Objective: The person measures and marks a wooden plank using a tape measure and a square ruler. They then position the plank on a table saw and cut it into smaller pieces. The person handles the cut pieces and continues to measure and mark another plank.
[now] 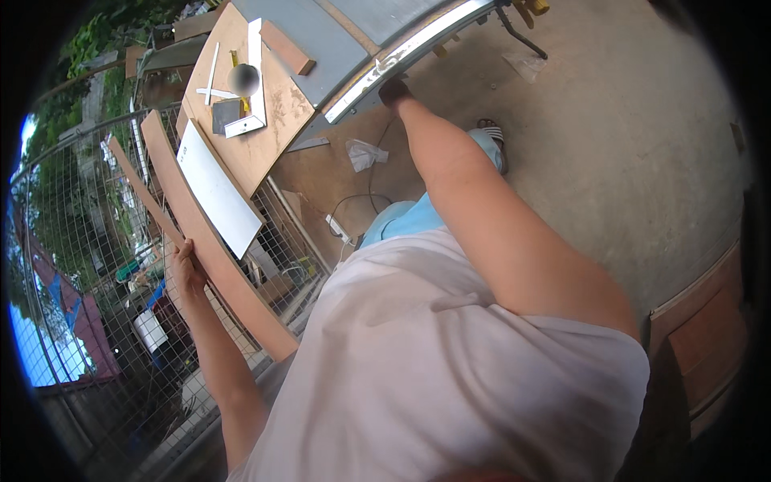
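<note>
My left hand (186,271) is closed around the lower end of a narrow wooden strip (146,191), which slants up and away to the left. Right beside it leans a wider, long wooden board (193,233), and against that a white panel (210,189). My right arm reaches forward to the metal-edged front of a grey worktable (325,40). There my right hand (393,91) is dark and partly hidden at the underside of the edge, so its fingers do not show.
A plywood top (285,120) carries an L-shaped white square (256,96), white strips and a dark square piece (227,117). A wooden block (287,48) lies nearby. A wire mesh fence (80,241) runs along the left. Below are a cable, crumpled white plastic (365,154) and a power strip (337,229).
</note>
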### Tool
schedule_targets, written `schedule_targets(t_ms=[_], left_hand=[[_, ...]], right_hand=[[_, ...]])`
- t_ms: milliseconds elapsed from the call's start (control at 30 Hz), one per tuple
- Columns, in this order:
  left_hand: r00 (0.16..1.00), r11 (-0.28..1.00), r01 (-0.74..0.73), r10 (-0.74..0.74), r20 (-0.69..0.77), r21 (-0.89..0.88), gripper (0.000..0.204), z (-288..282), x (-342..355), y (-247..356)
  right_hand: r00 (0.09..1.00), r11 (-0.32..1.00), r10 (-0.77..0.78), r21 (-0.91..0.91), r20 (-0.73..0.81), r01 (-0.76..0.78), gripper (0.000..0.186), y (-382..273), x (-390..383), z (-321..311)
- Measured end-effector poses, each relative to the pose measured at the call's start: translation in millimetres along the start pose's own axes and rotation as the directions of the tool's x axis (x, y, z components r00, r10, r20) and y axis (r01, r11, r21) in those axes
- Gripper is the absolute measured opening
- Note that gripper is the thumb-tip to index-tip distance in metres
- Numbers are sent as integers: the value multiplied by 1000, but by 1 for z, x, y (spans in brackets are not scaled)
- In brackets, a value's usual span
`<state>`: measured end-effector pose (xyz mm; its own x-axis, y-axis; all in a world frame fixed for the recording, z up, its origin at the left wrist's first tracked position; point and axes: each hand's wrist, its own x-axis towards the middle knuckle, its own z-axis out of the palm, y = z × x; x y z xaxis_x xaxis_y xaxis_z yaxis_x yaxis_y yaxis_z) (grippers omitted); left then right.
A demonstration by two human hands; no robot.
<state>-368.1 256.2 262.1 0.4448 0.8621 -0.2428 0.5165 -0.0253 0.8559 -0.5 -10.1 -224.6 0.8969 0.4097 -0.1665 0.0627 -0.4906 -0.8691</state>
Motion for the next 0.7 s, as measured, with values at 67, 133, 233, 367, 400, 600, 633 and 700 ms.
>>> schedule_targets(t_ms=[67, 133, 233, 367, 400, 600, 633, 700], left_hand=[[994, 997, -6, 14, 106, -75, 15, 54, 17, 17], [995, 994, 88, -91, -45, -69, 16, 11, -45, -26], [994, 995, 85, -88, -58, -42, 11, 45, -41, -8], [991, 994, 93, -99, -91, -62, 14, 54, -16, -18], [988, 990, 113, -121, -94, -84, 16, 54, -14, -29], [982, 986, 144, -153, -112, -87, 21, 68, 44, -50], [983, 983, 150, -160, -93, -103, 21, 83, 54, -37], [979, 983, 158, -168, -116, -93, 21, 78, 78, -60]], right_hand=[[989, 988, -146, -62, -22, 145, 47, 15, 44, -15], [863, 984, 3, -155, 506, 87, 46, -27, -25, -18], [930, 952, 230, 133, 287, -276, 41, -3, -52, -55], [879, 982, 187, -119, 439, -149, 58, 63, -91, -121], [864, 976, 215, -69, 455, -206, 55, 48, -114, -163], [878, 967, 226, -205, 423, -150, 38, 17, -161, -307], [886, 970, 214, -197, 411, -143, 36, 6, -157, -324], [862, 969, 219, -207, 457, -136, 35, -55, -142, -351]])
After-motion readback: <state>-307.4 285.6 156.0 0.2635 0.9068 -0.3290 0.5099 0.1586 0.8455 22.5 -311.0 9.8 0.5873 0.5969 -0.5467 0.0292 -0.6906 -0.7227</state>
